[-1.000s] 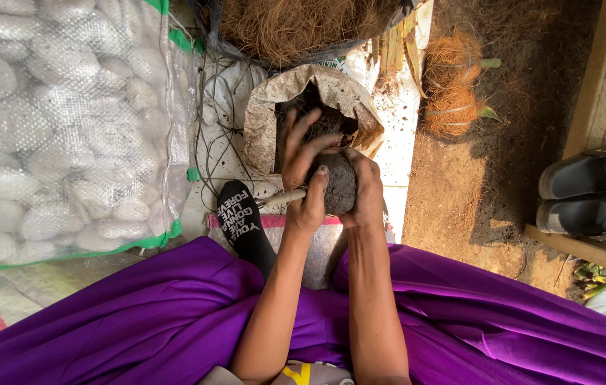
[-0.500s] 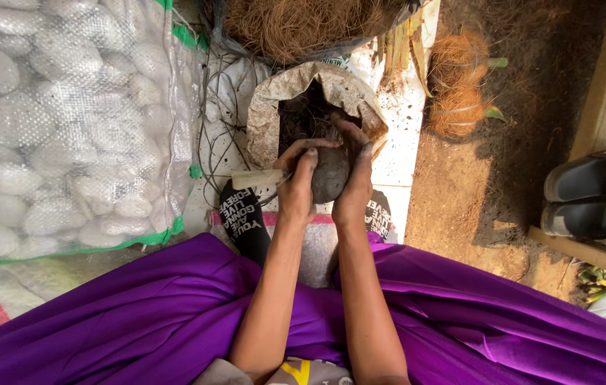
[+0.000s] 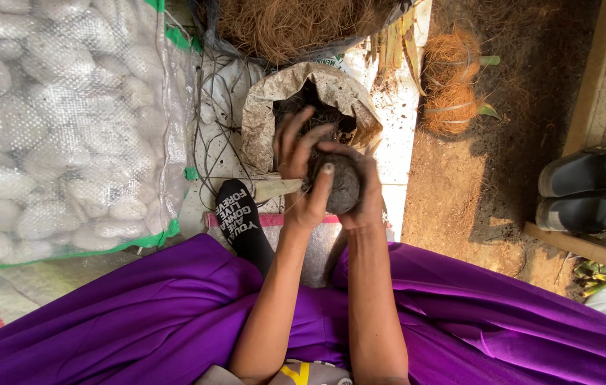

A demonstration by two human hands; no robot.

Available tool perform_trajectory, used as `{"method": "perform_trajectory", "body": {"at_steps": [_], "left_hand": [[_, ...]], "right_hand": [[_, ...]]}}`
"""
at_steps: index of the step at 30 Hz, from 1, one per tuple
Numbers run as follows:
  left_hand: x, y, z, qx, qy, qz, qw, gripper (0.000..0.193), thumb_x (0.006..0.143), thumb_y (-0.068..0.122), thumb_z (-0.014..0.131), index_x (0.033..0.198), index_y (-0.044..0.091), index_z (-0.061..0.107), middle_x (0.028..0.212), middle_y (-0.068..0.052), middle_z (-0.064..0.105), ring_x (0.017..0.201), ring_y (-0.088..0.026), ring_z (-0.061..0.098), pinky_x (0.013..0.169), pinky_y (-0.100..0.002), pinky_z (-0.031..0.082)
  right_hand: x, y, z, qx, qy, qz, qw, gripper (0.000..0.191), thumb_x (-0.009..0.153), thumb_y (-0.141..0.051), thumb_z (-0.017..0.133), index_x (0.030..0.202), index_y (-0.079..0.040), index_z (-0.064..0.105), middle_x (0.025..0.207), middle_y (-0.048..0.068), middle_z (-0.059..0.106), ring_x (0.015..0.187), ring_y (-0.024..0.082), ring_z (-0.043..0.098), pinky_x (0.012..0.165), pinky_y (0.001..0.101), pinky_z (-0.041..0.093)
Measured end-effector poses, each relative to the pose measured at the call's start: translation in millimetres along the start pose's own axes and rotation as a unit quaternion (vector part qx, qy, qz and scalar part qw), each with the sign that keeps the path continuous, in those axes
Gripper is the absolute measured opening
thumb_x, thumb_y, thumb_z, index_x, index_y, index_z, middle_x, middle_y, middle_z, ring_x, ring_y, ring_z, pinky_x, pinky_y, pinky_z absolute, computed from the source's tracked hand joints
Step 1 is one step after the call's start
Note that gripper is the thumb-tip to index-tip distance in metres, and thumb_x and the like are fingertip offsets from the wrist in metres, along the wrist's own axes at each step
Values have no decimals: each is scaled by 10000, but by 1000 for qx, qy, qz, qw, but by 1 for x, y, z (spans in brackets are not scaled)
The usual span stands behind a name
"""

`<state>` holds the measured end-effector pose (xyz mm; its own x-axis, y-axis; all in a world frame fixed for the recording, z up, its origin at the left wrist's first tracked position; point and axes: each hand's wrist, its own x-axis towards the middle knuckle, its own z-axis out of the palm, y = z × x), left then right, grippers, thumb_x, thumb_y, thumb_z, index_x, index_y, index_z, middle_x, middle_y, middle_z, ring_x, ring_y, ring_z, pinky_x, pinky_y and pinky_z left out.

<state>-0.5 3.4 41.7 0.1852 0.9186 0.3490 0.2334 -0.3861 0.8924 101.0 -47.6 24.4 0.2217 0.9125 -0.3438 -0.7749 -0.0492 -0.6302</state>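
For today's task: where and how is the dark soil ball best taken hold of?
Cup the dark soil ball around its rounded sides, palms coming in from left and right, as the left hand and right hand do. It is round with no handle and probably crumbly, so a broad grip suits it.

Both hands cup a dark round ball of soil [image 3: 344, 184] over an open grey paper sack [image 3: 263, 117]: left hand [image 3: 301, 178] with fingers spread, thumb pressed on ball; right hand [image 3: 361, 187] wrapped around far side. Purple cloth [image 3: 124, 314] covers the lap. Clear mesh sack of white oval lumps [image 3: 53, 121] at left. Two brown coir balls [image 3: 449, 82] and a black sandal pair [image 3: 584, 189] at right on dirt floor [image 3: 460, 192].
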Motion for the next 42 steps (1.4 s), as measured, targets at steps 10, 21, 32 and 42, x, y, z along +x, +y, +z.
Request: {"method": "perform_trajectory", "body": {"at_steps": [10, 21, 32, 42], "left_hand": [[-8, -15, 4, -438, 12, -349, 828, 534, 975, 434, 574, 1363, 67, 560, 1362, -131, 595, 1307, -288, 545, 1133, -477, 416], [-12, -23, -1, -593, -10, -362, 719, 322, 999, 289, 557, 1123, 10, 662, 1038, -141, 726, 856, -247, 738, 728, -371, 628], [-6, -17, -8, -231, -77, -145, 959, 372, 1034, 395, 601, 1228, 85, 672, 1274, -143, 639, 1187, -282, 596, 1085, -505, 483], [2, -19, -9, -18, -177, -123, 976, 736, 1005, 641, 385, 1615, 233, 430, 1790, -165, 178, 1674, -333, -34, 1336, -656, -22]], "right_hand": [[3, 7, 12, -179, 57, -222, 957, 311, 997, -290, 606, 1010, -7, 735, 1158, 156, 716, 1160, 306, 659, 1072, 487, 543], [0, 8, 40, -404, 91, -296, 861, 627, 1098, -596, 411, 982, -67, 727, 1312, 158, 745, 1477, 367, 563, 1398, 551, 115], [2, 11, 16, -17, 37, -48, 998, 731, 977, -653, 523, 1396, -57, 577, 1327, 185, 602, 1174, 313, 637, 1000, 458, 571], [1, -1, -5, -63, 59, 14, 996, 327, 960, -235, 604, 1111, 41, 695, 954, 171, 673, 811, 275, 658, 718, 377, 590]]}}
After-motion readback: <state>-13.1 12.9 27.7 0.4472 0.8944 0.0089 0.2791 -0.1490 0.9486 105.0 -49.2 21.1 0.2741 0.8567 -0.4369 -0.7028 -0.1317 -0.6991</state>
